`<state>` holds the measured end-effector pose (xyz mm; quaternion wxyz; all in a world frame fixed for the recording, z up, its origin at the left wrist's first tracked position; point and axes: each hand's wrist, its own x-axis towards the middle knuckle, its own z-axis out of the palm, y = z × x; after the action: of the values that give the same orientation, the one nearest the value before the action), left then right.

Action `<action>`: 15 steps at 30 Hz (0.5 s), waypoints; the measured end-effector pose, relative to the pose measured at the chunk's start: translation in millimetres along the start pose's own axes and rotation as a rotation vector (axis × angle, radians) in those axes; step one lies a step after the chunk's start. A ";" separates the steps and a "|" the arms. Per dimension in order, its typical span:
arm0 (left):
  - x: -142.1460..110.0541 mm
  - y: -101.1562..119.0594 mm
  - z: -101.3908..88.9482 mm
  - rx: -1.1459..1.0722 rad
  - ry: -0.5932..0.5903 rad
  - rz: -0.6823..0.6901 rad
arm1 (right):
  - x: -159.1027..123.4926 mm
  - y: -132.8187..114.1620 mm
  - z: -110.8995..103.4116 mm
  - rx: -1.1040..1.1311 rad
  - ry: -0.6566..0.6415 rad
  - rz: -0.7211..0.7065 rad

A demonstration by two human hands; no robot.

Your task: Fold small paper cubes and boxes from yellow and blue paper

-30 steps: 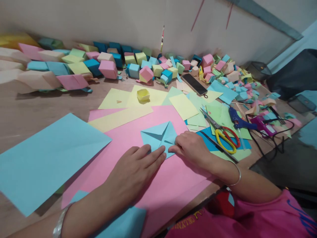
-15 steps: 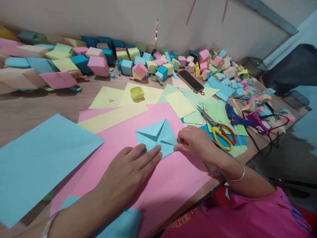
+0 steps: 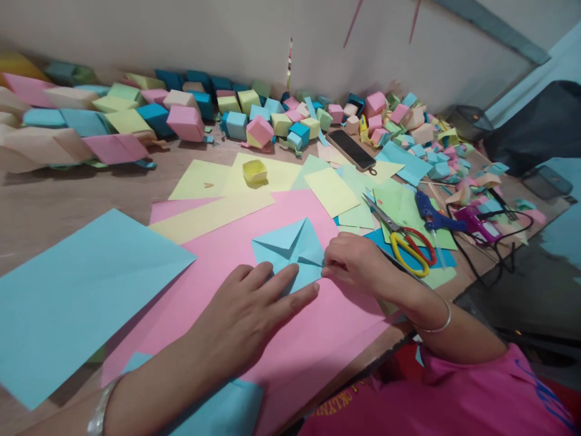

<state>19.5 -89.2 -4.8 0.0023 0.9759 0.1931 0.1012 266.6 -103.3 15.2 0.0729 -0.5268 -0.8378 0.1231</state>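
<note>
Pale grey wall (image 3: pixel 204 36) w/ slanted strip (image 3: pixel 499 31), brown tbl (image 3: pixel 45 206) below, dim lt.

I'm seeing matt folded blue paper (image 3: pixel 311 243), smooth pink paper (image 3: pixel 318 333), shiny metal scissor blades (image 3: pixel 382 215), smooth plastic handles (image 3: pixel 394 246), a shiny metal bangle (image 3: pixel 97 418)

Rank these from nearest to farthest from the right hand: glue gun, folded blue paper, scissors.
1. Folded blue paper, touching the right hand, on its left.
2. Scissors, just to its right.
3. Glue gun, farther right, beyond the scissors.
</note>
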 end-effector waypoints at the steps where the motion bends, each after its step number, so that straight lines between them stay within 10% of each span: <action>1: 1.3 0.3 -0.6 -0.002 -0.022 0.001 | 0.5 0.0 -0.2 0.007 -0.009 -0.003; 15: -7.6 14.2 -9.4 0.056 0.120 -0.019 | 4.3 -4.7 -5.0 -0.014 -0.087 0.116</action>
<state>16.1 -105.6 3.5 -0.0356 0.9659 0.2051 0.1542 262.0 -100.7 21.3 0.0252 -0.5690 -0.8093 0.1440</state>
